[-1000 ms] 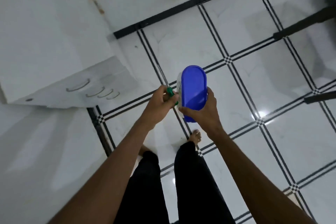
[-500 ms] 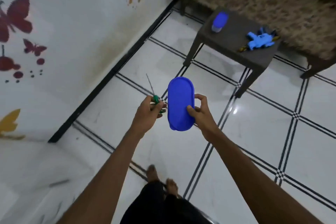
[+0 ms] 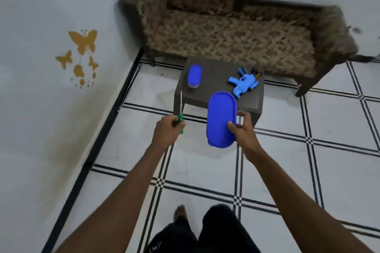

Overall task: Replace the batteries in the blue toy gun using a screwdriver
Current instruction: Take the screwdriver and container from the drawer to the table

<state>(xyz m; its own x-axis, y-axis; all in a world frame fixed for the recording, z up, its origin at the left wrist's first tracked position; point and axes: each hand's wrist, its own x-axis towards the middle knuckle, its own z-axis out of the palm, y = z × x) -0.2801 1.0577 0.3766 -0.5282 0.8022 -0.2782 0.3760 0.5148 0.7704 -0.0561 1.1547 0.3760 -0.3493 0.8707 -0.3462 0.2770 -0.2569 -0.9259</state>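
From my remote seat I see a white tiled floor with black grid lines point(image 3: 287, 170), and at the far wall a long brown patterned sofa point(image 3: 226, 35), blurred, its right end smeared beyond reading. In front of it stands a small dark brown square table point(image 3: 216, 68), its near edge partly hidden behind what the hands carry. On the table, to the right, lies the blue plastic toy gun point(image 3: 243, 84), well apart from both hands and touched by no finger; something dark and yellow behind it is too blurred to name. To the left on the table sits a small container with a blue oval lid point(image 3: 194, 77). The right hand point(image 3: 242, 129) grasps a larger blue oval plastic lid point(image 3: 221, 119), thumb on top, fingers curled round its far edge; whether a box hangs beneath I cannot tell. The left hand point(image 3: 167, 130) is clenched round a green-handled screwdriver point(image 3: 180, 116), thin shaft pointing up and away.
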